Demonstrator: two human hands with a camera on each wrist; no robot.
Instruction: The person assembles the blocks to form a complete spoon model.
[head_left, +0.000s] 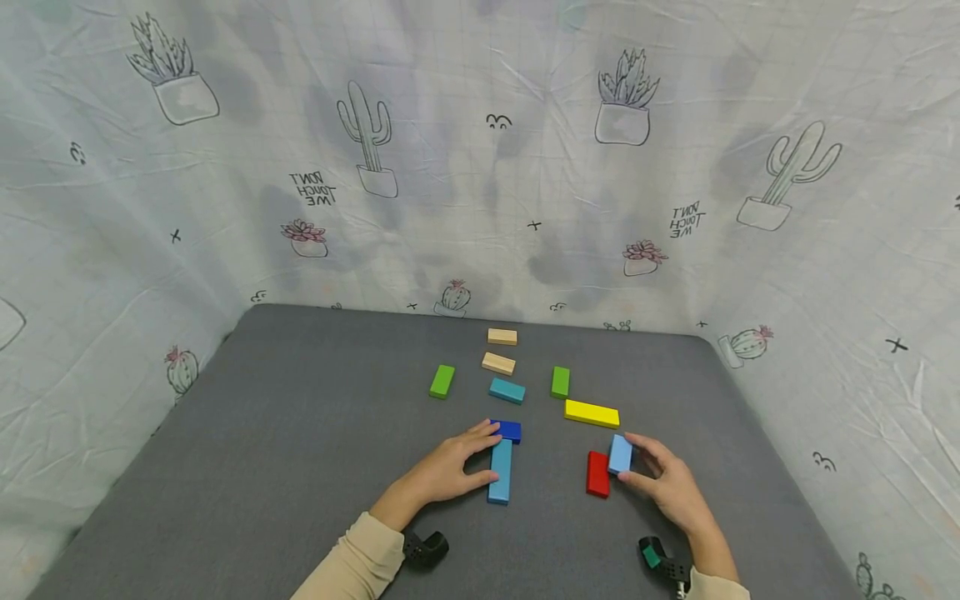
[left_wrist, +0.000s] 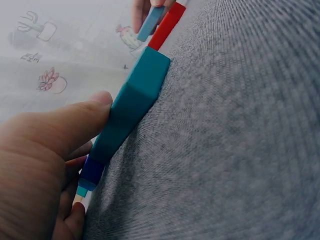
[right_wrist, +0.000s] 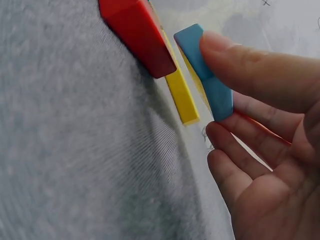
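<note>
My right hand (head_left: pixel 675 492) pinches a light-blue block (head_left: pixel 620 455) between thumb and fingertips. In the right wrist view that block (right_wrist: pixel 207 75) is held off the grey cloth. Just left of it lies a red block (head_left: pixel 597 474). My left hand (head_left: pixel 448 468) rests beside a long blue block (head_left: pixel 500 472), its thumb (left_wrist: pixel 102 99) touching that block's left side. The fingers stretch forward to a dark-blue block (head_left: pixel 510 431), which lies across the long block's far end. The fingertips hide part of the dark-blue block.
Beyond the hands lie a yellow block (head_left: pixel 592 413), a teal block (head_left: pixel 507 391), green blocks (head_left: pixel 442 382) to either side, and two wooden blocks (head_left: pixel 498 363). A grey cloth (head_left: pixel 300 417) covers the table. A patterned curtain (head_left: pixel 480 167) stands behind and at both sides.
</note>
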